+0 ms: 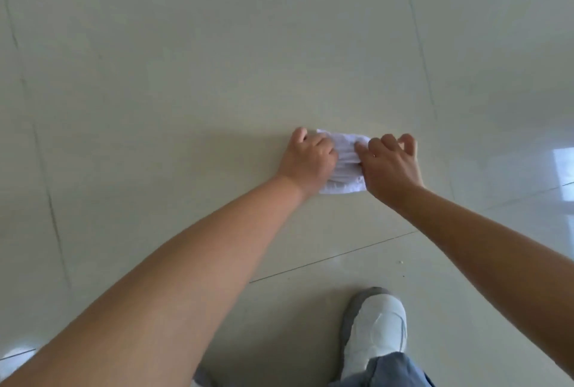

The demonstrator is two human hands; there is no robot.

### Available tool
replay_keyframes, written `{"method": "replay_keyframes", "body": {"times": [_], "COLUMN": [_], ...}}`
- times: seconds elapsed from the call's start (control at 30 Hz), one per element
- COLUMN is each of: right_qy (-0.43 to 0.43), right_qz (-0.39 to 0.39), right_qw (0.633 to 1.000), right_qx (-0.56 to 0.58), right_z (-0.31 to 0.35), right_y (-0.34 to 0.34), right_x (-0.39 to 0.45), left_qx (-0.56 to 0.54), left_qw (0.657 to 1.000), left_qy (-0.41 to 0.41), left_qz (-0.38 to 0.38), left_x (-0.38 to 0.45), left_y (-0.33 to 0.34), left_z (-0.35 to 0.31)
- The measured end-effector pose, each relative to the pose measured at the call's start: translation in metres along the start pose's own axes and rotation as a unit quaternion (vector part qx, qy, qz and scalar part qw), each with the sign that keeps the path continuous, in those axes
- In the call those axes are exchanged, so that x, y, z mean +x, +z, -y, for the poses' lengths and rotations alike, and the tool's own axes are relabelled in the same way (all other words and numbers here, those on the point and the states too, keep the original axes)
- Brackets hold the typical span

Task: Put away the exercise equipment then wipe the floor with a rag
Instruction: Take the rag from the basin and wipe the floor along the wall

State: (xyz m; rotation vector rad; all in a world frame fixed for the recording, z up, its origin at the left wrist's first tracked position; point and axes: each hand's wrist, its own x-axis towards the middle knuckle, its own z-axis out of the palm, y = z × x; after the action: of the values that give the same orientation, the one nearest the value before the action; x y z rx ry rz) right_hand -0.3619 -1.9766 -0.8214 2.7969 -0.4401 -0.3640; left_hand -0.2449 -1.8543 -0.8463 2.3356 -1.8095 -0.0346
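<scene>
Rag, white and bunched, lies on the pale tiled floor in front of the person, pressed between both hands. Left hand covers its left edge with fingers curled down on the cloth; right hand holds the right edge, some fingers pinching the fabric and others lifted. Long axis of the rag runs away from the body, and both hands reach it equally. No exercise equipment is visible, so I judge the wiping step is in hand. A white shoe stands just behind, near a tile joint
</scene>
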Motion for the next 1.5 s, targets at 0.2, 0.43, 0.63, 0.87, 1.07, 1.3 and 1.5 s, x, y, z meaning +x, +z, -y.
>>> {"method": "replay_keyframes", "body": {"times": [0.2, 0.43, 0.63, 0.87, 1.07, 1.3, 1.5], "right_qy": [0.043, -0.119, -0.132, 0.021, 0.120, 0.002, -0.125], "right_qz": [-0.049, -0.139, -0.160, 0.007, 0.048, 0.018, -0.061], "right_qw": [0.995, 0.973, 0.971, 0.994, 0.962, 0.965, 0.973], "right_qx": [0.081, 0.141, 0.122, 0.102, 0.239, 0.260, 0.185], "right_z": [0.070, 0.132, 0.073, -0.006, 0.026, 0.098, 0.096], "right_y": [-0.023, -0.027, -0.002, -0.013, -0.033, -0.052, -0.038], "right_x": [0.066, 0.046, -0.003, 0.055, 0.131, 0.155, 0.084], "left_qx": [0.019, 0.004, -0.016, -0.022, 0.083, 0.157, 0.106], "left_qw": [0.990, 0.983, 0.993, 0.975, 0.944, 0.969, 0.985], "left_qy": [-0.122, -0.161, -0.066, -0.105, -0.195, -0.157, -0.047], "left_qz": [0.066, 0.087, 0.101, 0.195, 0.254, 0.107, 0.128], "left_x": [-0.022, -0.130, -0.103, 0.011, 0.047, -0.020, -0.081], "left_y": [-0.019, -0.037, -0.026, -0.014, -0.037, -0.039, -0.037], "left_z": [0.076, 0.092, 0.041, 0.013, 0.073, 0.131, 0.097]}}
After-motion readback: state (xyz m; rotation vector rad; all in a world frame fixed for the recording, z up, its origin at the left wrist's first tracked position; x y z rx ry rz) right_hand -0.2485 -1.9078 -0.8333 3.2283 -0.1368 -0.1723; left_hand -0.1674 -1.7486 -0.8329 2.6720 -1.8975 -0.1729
